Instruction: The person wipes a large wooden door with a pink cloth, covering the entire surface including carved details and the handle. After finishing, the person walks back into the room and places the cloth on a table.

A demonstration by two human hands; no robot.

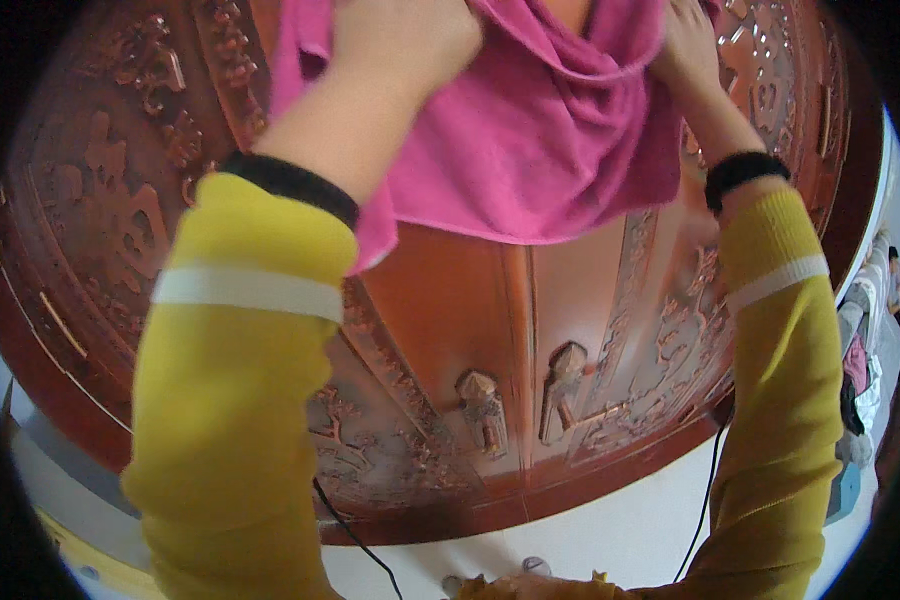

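Note:
At the top of the view both my hands grip a pink cloth that hangs in folds between them. My left hand [409, 37] is closed on the cloth's left part. Farther right, my right hand [686, 45] holds its upper right edge, partly cut off by the picture's top. Behind the pink cloth [525, 165] stands a reddish-brown double door [450, 300] with raised ornament. Two ornate door handles [482, 412] sit beside the middle seam, below the cloth's lower hem.
Black cables [356, 536] run down on both sides near the pale floor [607, 517]. Clothes [862, 375] hang or lie at the far right, above a blue-grey container [844, 495]. A yellow object [94, 562] is at the lower left.

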